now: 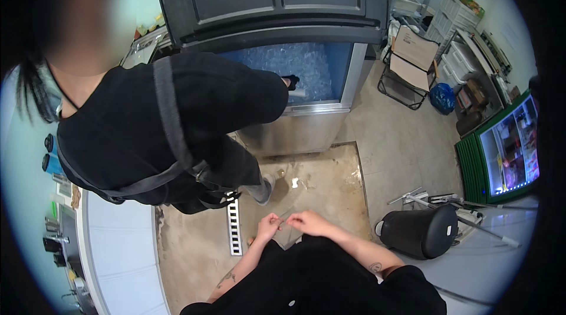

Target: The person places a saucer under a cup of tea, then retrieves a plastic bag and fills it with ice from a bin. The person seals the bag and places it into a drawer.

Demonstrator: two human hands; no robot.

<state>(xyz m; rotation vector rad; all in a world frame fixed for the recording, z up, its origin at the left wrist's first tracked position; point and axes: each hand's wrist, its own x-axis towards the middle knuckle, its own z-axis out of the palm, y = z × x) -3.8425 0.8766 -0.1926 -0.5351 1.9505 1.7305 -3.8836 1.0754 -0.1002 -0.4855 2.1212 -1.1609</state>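
Observation:
A thin, see-through plastic bag point(288, 236) hangs in front of my body at waist height. My left hand point(269, 226) pinches its upper edge on the left side. At the edge's other side, the fingertips of my right hand point(309, 223) hold it, close to the left fingers. Whether the bag's mouth is spread cannot be made out. Ahead stands an ice machine point(292, 131) with a steel front and its bin uncovered. Heaped ice cubes point(292, 60) fill the blue-lined bin. A pale object point(297, 93), perhaps a scoop, lies by a co-worker's dark-gloved hand in the ice.
A co-worker point(132, 129) in black leans over the bin from the left. A floor drain grate point(235, 226) runs beside my feet on wet flooring. To the right are a black pedal bin point(420, 231), a folding chair point(411, 56) and a green display fridge point(471, 173). A white counter point(124, 248) curves along the left.

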